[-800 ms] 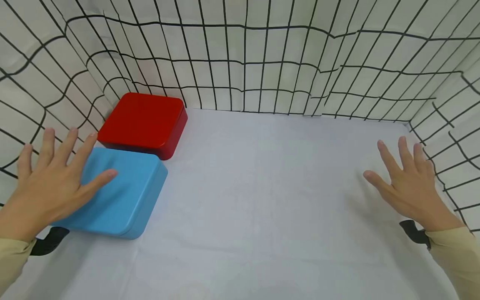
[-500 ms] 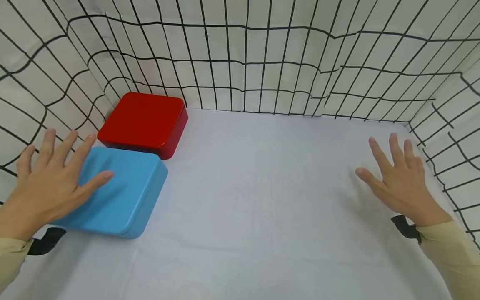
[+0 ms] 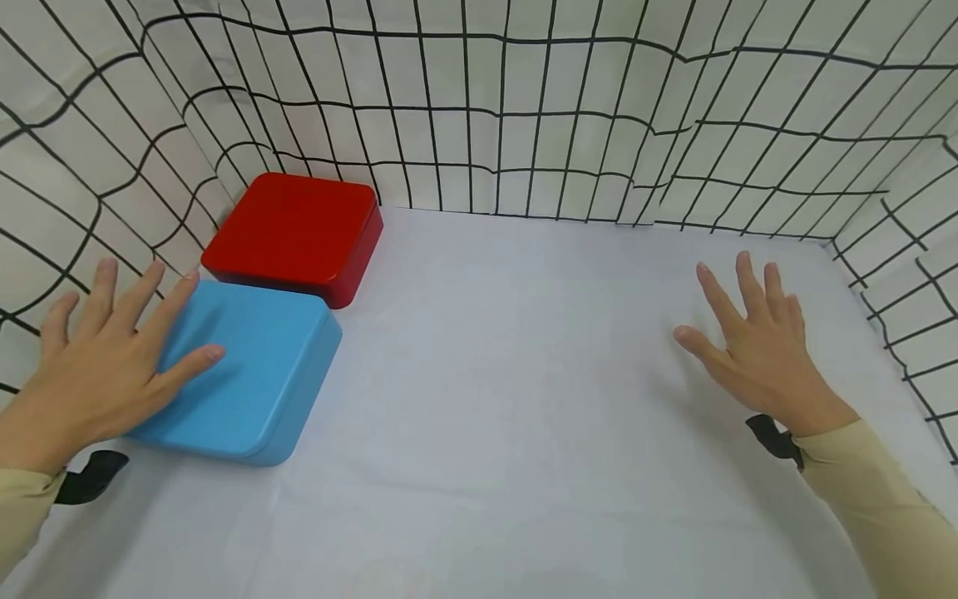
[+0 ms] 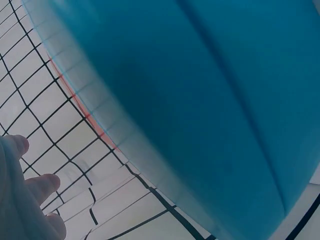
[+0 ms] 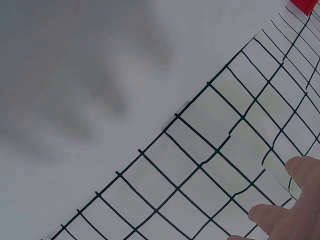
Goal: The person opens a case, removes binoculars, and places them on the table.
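Observation:
A blue box (image 3: 262, 358) with rounded corners lies on the white surface at the left, filling most of the left wrist view as a blue side with a seam line (image 4: 235, 95). Over its left part my left hand (image 3: 112, 358) is spread, palm down, fingers apart, casting a shadow on the lid. Just behind the blue box is a red box (image 3: 295, 229) of similar shape, its near edge close to the blue one. My right hand (image 3: 759, 349) hovers over the white surface at the right, fingers spread, holding nothing; its shadow falls below it.
White cloth (image 3: 509, 374) covers the surface between the hands. Walls marked with a black grid (image 3: 486, 108) rise at the back and both sides. Dark wrist straps (image 3: 774, 437) show at the sleeve cuffs. The red box's corner (image 5: 305, 4) shows in the right wrist view.
My right hand has moved left, away from the right wall. My left hand stays over the blue box. The whole view has shifted slightly; both boxes stay in place.

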{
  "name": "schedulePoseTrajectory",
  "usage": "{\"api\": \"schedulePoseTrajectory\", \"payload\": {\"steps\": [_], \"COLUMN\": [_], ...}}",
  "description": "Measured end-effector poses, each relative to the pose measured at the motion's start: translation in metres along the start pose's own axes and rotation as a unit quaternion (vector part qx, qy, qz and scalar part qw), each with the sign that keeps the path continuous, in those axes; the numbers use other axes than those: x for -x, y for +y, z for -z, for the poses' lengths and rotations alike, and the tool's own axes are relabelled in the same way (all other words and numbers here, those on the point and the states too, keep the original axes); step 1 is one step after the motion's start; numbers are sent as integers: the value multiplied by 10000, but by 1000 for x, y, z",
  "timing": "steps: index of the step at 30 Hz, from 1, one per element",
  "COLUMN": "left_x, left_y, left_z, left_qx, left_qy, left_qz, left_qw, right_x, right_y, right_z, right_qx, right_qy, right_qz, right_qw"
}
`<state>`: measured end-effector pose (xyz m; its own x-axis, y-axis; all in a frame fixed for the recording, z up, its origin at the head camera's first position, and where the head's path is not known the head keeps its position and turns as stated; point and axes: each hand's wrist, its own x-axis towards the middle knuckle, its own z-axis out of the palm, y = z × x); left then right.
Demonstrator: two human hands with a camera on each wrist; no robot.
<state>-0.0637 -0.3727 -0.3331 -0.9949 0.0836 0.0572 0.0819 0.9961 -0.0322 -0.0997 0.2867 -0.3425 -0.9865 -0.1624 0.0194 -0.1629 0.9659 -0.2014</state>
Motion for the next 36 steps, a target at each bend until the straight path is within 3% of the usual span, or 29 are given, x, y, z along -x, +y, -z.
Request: {"api": "schedulePoseTrajectory", "payload": {"steps": [24, 36], "left_x": [3, 2], "left_y": [-13, -23], "left_z": [-9, -16], "left_qx": [133, 260], "left_qy": [-137, -295], "left_qz": [-109, 90], "left_qw": [9998, 9992], "right_x": [-24, -33], "right_y": [-71, -107], "right_z": [-33, -44], "right_qx": [-298, -233], "right_qy": [-412, -452], "right_qz": [623, 1023], "right_qw": [9968, 9935]}}
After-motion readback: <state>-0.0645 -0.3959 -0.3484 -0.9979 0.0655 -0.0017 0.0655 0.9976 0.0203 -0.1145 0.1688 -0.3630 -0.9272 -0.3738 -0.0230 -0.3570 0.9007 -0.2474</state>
